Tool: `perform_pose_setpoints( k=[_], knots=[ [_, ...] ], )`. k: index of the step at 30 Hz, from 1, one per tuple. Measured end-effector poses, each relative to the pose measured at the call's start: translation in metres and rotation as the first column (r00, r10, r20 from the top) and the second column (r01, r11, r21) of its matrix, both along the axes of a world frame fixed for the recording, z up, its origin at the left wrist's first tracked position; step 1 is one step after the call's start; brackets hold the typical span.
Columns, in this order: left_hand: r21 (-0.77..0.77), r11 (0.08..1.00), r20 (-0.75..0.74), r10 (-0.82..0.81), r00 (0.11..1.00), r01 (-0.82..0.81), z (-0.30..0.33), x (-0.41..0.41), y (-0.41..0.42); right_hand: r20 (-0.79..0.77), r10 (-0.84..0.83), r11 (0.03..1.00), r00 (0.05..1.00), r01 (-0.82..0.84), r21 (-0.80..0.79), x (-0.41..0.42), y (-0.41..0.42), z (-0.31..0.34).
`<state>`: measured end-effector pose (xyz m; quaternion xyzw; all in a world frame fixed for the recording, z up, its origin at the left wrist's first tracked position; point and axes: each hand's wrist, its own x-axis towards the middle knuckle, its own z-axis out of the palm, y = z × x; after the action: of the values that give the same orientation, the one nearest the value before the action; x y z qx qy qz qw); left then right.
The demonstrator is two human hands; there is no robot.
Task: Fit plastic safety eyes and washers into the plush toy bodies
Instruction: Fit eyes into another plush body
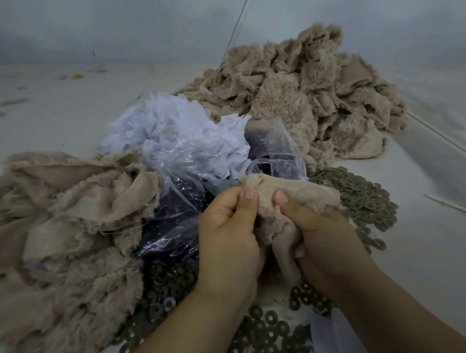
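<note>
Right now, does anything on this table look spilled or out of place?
Yes: the grey washers lie loose in a heap across the table, spreading under both hands rather than sitting in a container. The clear plastic bags are crumpled open among the plush.

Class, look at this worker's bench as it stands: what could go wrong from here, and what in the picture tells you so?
1. Both hands, left hand and right hand, bunch the plush piece, so an eye may sit crooked.
2. Loose washers spread near the table edge could scatter.

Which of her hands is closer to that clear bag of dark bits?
Left. The left hand sits right beside the bag; the right hand is farther off, beyond the plush piece both grip.
</note>
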<state>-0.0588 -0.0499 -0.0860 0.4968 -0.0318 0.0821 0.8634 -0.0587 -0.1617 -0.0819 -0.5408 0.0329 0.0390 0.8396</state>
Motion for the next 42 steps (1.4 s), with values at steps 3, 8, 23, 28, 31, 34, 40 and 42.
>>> perform_pose_setpoints(
  k=[3, 8, 23, 28, 31, 34, 40, 42],
  knots=[
    [0.09, 0.995, 0.031, 0.029, 0.999, -0.032, 0.001, 0.001, 0.001, 0.02, 0.016, 0.998, 1.0, -0.015, -0.053, 0.0, 0.0, 0.001],
    [0.243, 0.967, 0.105, 0.052, 0.993, -0.076, 0.002, 0.0, 0.002, 0.0, 0.053, 0.999, 0.999, -0.053, -0.008, -0.001, 0.0, 0.0],
    [0.467, 0.88, 0.172, 0.007, 0.985, -0.088, 0.016, -0.004, 0.012, 0.168, -0.071, 0.958, 0.983, 0.114, -0.261, 0.0, -0.006, 0.001],
    [0.705, 0.638, 0.397, 0.009, 0.918, -0.311, 0.012, -0.003, 0.014, 0.082, -0.124, 0.97, 0.989, 0.138, -0.2, -0.002, -0.008, 0.004],
    [0.708, 0.561, 0.509, 0.015, 0.86, -0.429, 0.013, 0.002, 0.017, 0.069, -0.17, 0.967, 0.983, 0.18, -0.182, 0.0, -0.007, 0.004],
    [0.605, 0.77, 0.27, 0.041, 0.962, -0.203, 0.012, 0.005, 0.018, 0.009, -0.207, 0.97, 0.978, 0.206, -0.131, 0.003, -0.006, 0.004],
    [0.458, 0.888, 0.085, 0.004, 0.996, -0.043, 0.012, 0.007, 0.019, 0.046, -0.001, 0.999, 0.999, 0.003, -0.048, -0.001, -0.004, 0.006],
    [0.441, 0.897, 0.07, 0.0, 0.998, -0.031, 0.012, 0.007, 0.019, 0.051, 0.045, 0.999, 0.998, -0.043, -0.027, -0.001, -0.003, 0.007]
  ],
)
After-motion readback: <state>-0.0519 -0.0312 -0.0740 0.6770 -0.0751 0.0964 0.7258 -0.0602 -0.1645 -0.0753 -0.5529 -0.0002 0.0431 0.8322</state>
